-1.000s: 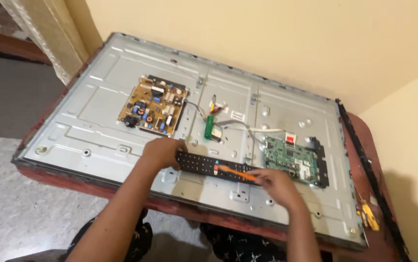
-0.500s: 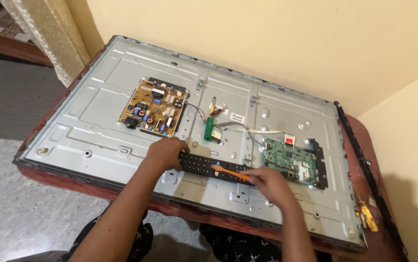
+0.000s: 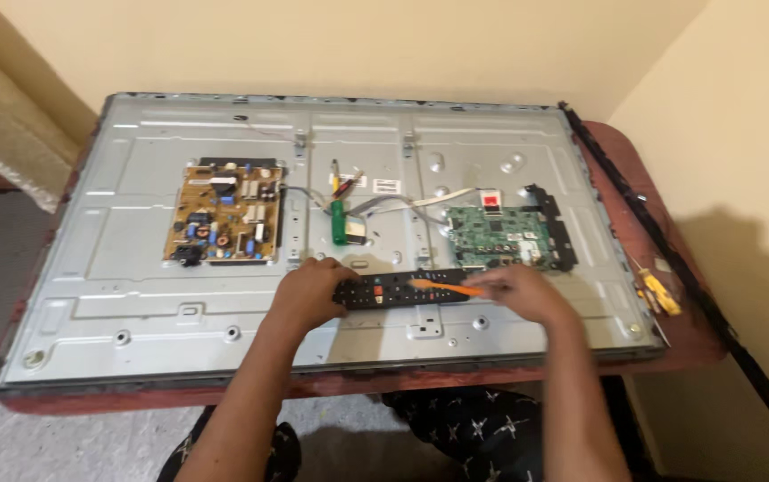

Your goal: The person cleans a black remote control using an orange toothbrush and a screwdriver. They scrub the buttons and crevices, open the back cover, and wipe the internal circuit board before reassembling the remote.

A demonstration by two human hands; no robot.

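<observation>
Since half a second ago my view has swung squarer; both hands stay put. My left hand point(image 3: 308, 290) pins the black remote point(image 3: 399, 290) on the metal panel point(image 3: 134, 303); my right hand point(image 3: 514, 287) grip pinches an orange pry tool point(image 3: 445, 287) against it.

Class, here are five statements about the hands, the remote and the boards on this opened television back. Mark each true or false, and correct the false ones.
1. The left hand rests on the end of the black remote control. True.
2. The right hand holds a green tool. False: it holds a thin orange tool.
3. The brown power board lies to the left of the green main board. True.
4. The remote lies on the floor. False: it lies on the metal back panel.
5. A yellow-handled screwdriver lies at the table's right edge. True.
</observation>
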